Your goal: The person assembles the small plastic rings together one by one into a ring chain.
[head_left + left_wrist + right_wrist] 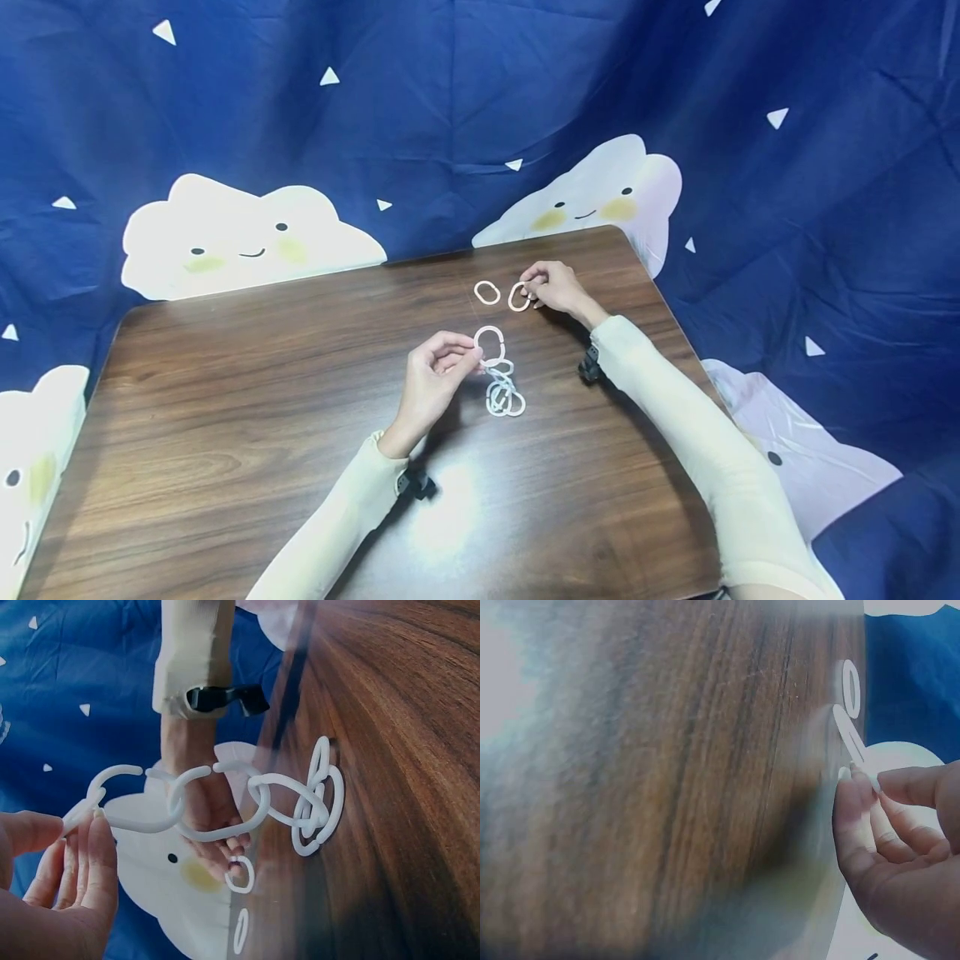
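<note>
Between thumb and fingers my left hand point(437, 372) pinches the top link of a chain of white plastic C-shaped links point(225, 834). In the left wrist view the chain stretches from those fingertips, and its far links lie bunched on the tabletop. Farther back on the right, my right hand point(555, 287) pinches one edge of a loose white link point(514, 298), tilted in the right wrist view. Another loose link point(487, 292) lies flat on the table just left of it, touched by neither hand.
The brown wood-grain table point(247, 433) ends at a back edge close behind the loose links. A blue curtain point(420, 108) with white clouds and triangles hangs behind it. Dark wrist cameras sit on both sleeves, and glare brightens the table near the left wrist.
</note>
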Tool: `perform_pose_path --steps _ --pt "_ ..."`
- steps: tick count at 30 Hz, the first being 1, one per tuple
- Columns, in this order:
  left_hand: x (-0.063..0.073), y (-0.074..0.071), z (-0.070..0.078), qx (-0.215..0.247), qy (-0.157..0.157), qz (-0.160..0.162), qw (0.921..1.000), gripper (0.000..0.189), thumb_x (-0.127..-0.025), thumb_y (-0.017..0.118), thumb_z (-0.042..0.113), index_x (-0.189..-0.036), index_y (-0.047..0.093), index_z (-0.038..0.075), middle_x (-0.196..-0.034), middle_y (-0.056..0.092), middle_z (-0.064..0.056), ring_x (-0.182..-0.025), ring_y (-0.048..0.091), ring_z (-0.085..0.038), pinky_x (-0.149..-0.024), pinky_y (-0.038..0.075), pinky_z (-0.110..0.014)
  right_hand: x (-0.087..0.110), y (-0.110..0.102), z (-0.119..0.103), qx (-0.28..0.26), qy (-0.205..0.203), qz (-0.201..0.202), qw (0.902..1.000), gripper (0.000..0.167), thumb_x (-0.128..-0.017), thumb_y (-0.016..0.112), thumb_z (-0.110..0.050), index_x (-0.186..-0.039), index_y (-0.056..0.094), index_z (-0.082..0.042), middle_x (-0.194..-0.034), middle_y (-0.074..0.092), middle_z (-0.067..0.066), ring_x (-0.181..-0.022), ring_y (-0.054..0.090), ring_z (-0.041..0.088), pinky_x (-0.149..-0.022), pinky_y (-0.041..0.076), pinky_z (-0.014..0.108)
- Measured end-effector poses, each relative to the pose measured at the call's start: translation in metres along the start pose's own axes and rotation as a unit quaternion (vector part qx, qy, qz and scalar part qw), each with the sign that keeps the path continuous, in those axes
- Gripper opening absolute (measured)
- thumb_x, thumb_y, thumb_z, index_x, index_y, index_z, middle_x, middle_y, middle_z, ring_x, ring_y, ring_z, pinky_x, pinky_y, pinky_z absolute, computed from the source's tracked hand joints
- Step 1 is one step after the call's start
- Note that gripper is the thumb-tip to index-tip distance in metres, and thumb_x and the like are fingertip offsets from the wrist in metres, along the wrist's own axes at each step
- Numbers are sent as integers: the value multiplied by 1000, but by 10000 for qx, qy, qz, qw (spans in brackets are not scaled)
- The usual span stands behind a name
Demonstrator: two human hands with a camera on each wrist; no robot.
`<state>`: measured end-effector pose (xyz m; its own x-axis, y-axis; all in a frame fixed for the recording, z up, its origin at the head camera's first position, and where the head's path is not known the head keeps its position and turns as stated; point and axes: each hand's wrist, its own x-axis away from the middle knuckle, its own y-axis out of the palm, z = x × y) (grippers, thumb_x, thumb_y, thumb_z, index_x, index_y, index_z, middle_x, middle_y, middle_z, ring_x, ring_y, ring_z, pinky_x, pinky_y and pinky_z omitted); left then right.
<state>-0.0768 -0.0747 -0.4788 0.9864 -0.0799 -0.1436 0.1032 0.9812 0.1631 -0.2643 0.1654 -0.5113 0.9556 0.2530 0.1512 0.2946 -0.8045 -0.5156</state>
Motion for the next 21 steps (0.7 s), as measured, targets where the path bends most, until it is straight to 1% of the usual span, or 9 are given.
perform_pose_path --steps 4,8,10,12,18,21 --pt "0 0 1 6 -49 -7 10000 20 -93 73 -3 -108 66 -12 -93 69 -35 -74 75 -17 -75 68 -29 6 -4 -1 -263 38 6 9996 22 -100 61 -1 -120 67 5 -107 74 28 -78 73 20 -72 69 35" --pt "0 1 1 66 -129 35 9999 19 -93 73 -3 -108 66 -12 -95 68 -39 -74 75 -17 -76 69 -30 14 -6 -4 -331 36 49 9994 29 -99 63 -1 -127 65 4 -109 72 26 -80 72 19 -74 69 35" --pt "1 1 1 101 -155 48 9998 18 -93 73 -4 -108 65 -12 -96 67 -40 -73 75 -16 -76 69 -30 18 -7 -6 -448 -6 67 9990 30 -99 63 -1 -128 65 5 -110 72 26 -80 72 18 -76 69 35" --pt "1 2 1 89 -154 57 9998 19 -93 73 -3 -108 65 -12 -95 67 -39 -73 75 -14 -76 69 -30 21 -7 -9 -550 -56 89 9984 29 -98 64 -1 -127 65 5 -111 72 28 -80 73 18 -76 69 35" --pt "2 4 0 79 -170 60 9998 20 -94 73 -3 -109 65 -13 -94 69 -35 -73 75 -13 -76 69 -30 31 -8 -15 -776 -206 56 9968 28 -99 67 -2 -125 65 5 -115 70 31 -82 74 18 -82 69 42" --pt "2 5 -1 79 -175 44 9998 19 -94 72 -3 -109 65 -13 -95 68 -37 -73 75 -13 -76 69 -30 37 -9 -20 -908 -257 20 9955 27 -99 67 -2 -125 64 5 -116 70 32 -85 75 21 -85 68 42"
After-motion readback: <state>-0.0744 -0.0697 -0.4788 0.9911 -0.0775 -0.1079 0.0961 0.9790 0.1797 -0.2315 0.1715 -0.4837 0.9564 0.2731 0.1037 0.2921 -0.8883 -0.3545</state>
